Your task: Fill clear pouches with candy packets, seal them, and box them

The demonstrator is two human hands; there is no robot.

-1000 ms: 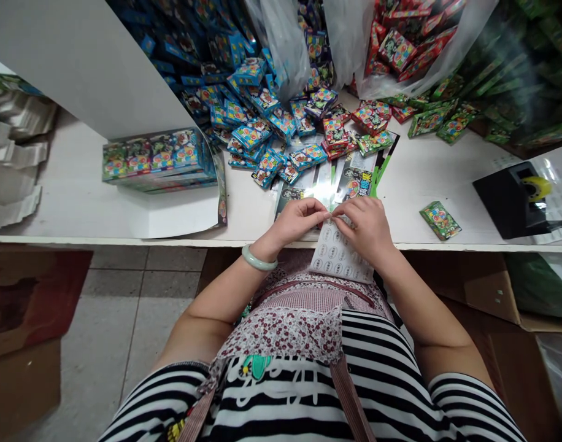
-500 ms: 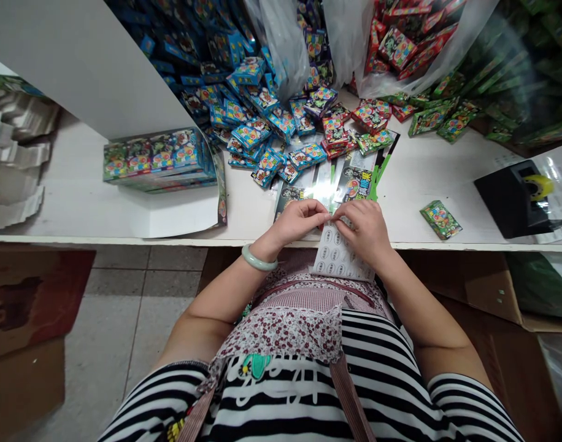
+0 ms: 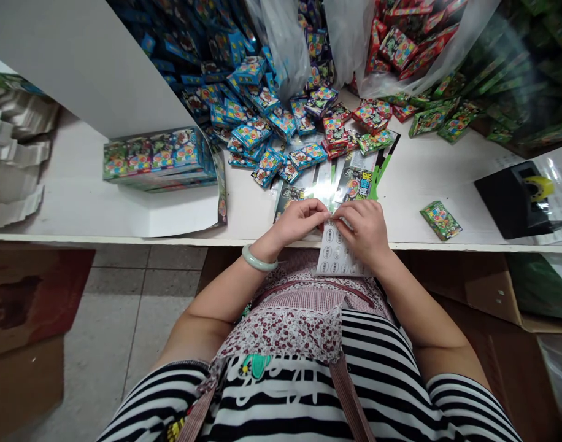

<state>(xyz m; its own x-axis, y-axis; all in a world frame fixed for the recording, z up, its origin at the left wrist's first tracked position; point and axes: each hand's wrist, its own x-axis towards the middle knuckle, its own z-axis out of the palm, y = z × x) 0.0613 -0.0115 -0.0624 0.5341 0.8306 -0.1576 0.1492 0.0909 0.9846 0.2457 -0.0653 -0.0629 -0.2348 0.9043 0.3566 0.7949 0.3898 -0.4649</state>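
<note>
Sticker sheet (image 3: 331, 253) swings squarer since the earlier frame, lower edge near level; both hands barely shift.
Right hand (image 3: 364, 230), nearer, pinches the sheet's top and screens its 2 o'clock side; left hand (image 3: 302, 220) comes in from 9, fingertips at the top edge, grip too small to tell. Sheet runs toward 6 past the table (image 3: 400, 184) edge; long axis unclear. Printed cards (image 3: 354, 184) at 12, blue boxes (image 3: 251, 133) at 11, lone green box (image 3: 440, 220) at 3, tape dispenser (image 3: 499, 201) beyond.
</note>
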